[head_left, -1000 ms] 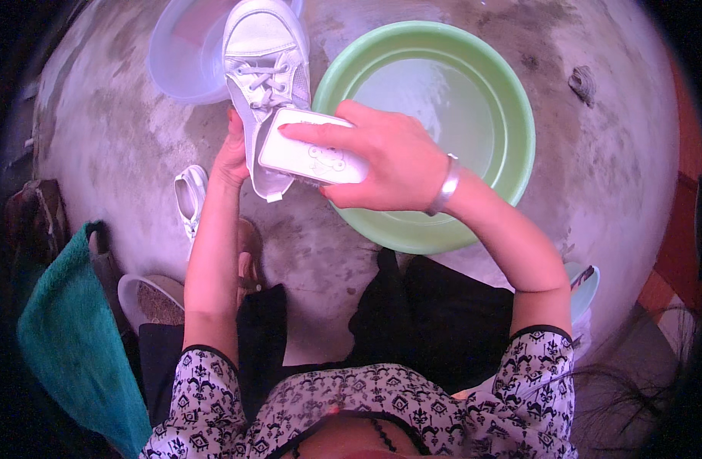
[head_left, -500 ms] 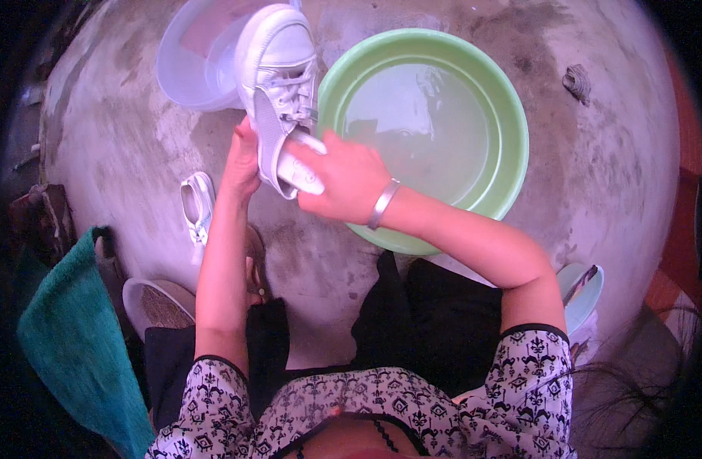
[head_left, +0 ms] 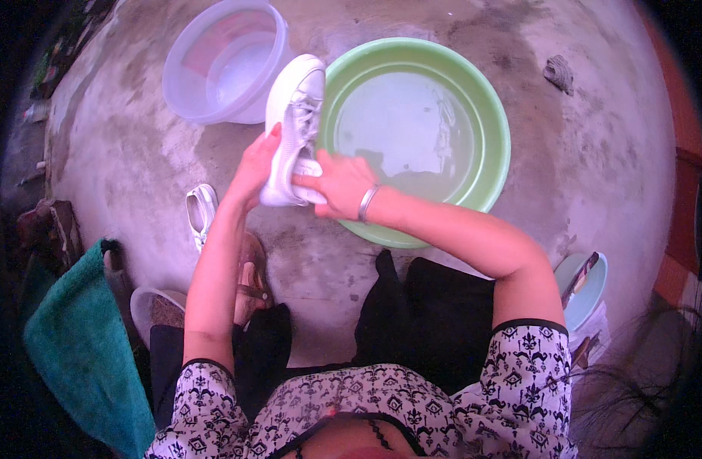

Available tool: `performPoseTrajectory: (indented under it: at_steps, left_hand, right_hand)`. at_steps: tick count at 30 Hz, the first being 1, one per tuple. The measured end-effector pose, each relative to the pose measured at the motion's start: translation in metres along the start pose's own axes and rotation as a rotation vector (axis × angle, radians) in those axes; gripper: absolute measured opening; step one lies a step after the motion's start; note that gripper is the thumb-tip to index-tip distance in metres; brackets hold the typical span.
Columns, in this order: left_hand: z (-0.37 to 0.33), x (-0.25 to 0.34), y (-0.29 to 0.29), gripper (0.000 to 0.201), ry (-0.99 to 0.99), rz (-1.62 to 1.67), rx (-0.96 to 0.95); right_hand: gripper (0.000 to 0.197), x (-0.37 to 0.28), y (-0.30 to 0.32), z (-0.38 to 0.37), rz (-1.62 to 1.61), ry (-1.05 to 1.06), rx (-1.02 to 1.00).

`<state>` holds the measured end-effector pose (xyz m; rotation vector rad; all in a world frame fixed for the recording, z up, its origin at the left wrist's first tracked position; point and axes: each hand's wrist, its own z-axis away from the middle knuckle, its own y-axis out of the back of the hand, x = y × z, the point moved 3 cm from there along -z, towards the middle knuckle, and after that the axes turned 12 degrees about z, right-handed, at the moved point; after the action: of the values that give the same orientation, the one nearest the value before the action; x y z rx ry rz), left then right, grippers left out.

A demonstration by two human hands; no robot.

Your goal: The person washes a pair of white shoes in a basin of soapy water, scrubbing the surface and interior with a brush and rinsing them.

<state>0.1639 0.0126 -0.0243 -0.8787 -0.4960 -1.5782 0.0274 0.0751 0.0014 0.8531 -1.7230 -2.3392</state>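
A white lace-up sneaker (head_left: pixel 290 115) is held up, toe pointing away from me, just left of the green basin (head_left: pixel 498 130). My left hand (head_left: pixel 257 167) is closed around the sneaker's left side and heel. At its opening, my right hand (head_left: pixel 343 183), with a silver bangle on the wrist, is closed on a white insole (head_left: pixel 310 167). Part of the insole shows at the opening; the rest is hidden inside the sneaker or behind my fingers. Cloudy water fills the basin's bottom. The other white shoe (head_left: pixel 203 210) stands on the floor to the left.
A translucent tub (head_left: pixel 186 69) stands at the far left, beside the sneaker's toe. On the left hang a teal towel (head_left: pixel 83 344) and, nearer my leg, a pale bowl (head_left: pixel 143 307) with brown contents. A light-blue bowl (head_left: pixel 588 294) sits at right. A grey lump (head_left: pixel 559 74) lies at far right.
Both hands have brought the sneaker nearer to me and turned it onto its side somewhat. Less of the insole shows outside the opening. The far tub is now more fully in view.
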Motion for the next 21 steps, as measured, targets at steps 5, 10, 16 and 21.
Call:
performPoseTrajectory:
  at_steps: [5, 10, 16, 21]
  left_hand:
    - [0.001, 0.016, -0.009, 0.048, 0.095, 0.023, -0.137]
    - [0.002, 0.008, -0.012, 0.047, 0.088, 0.167, -0.183]
    - [0.006, -0.004, -0.021, 0.048, 0.175, 0.213, -0.222]
    - [0.008, -0.013, -0.016, 0.045, 0.174, 0.320, -0.299]
  right_hand:
    - [0.056, 0.024, 0.025, -0.005, 0.197, 0.014, 0.187]
    - [0.052, -0.015, 0.005, 0.009, 0.017, 0.057, -0.039]
    - [0.054, 0.027, 0.018, 0.016, 0.053, -0.112, 0.080]
    - [0.056, -0.005, 0.008, 0.020, -0.007, -0.016, -0.091]
